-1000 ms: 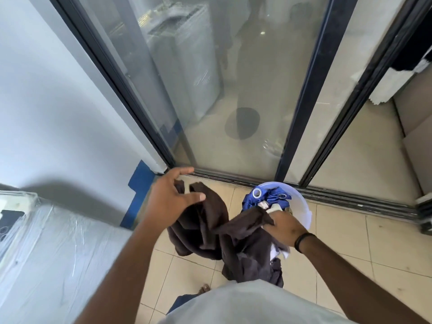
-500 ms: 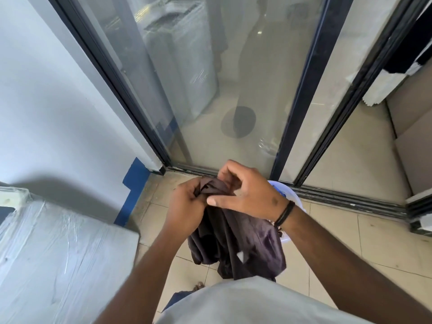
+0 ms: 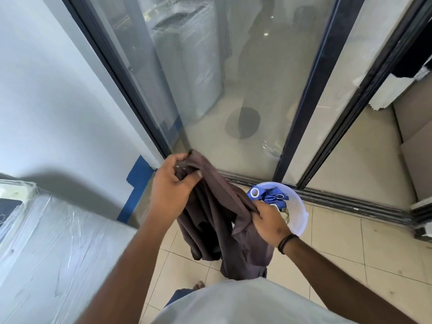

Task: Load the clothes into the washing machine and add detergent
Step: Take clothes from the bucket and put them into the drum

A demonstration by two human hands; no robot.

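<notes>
A glass door (image 3: 233,90) in a dark frame fills the view from 11 to 2 o'clock; a white wall (image 3: 46,90) stands at 10 o'clock with a blue strip (image 3: 135,183) at its foot; the washer (image 3: 46,253), wrapped in clear film, sits at 8 o'clock, its lid down; a tiled floor (image 3: 350,253) spreads at 4 o'clock; a white tub (image 3: 301,213) stands on it just right of centre, holding blue cloth (image 3: 273,198); the right hand and the garment cover the tub's near left rim; a black band (image 3: 286,243) circles the right wrist.

The brown garment (image 3: 217,218) hangs at centre, between the hands and above the floor, well apart from the washer; the left hand (image 3: 173,185) clutches its top end at 11 o'clock, fingers curled round bunched cloth; the right hand (image 3: 271,218) pinches a fold lower, at 4 o'clock from the left.

The held edge runs from 11 down to 4 o'clock, taut; the rest drapes toward 6 o'clock.
</notes>
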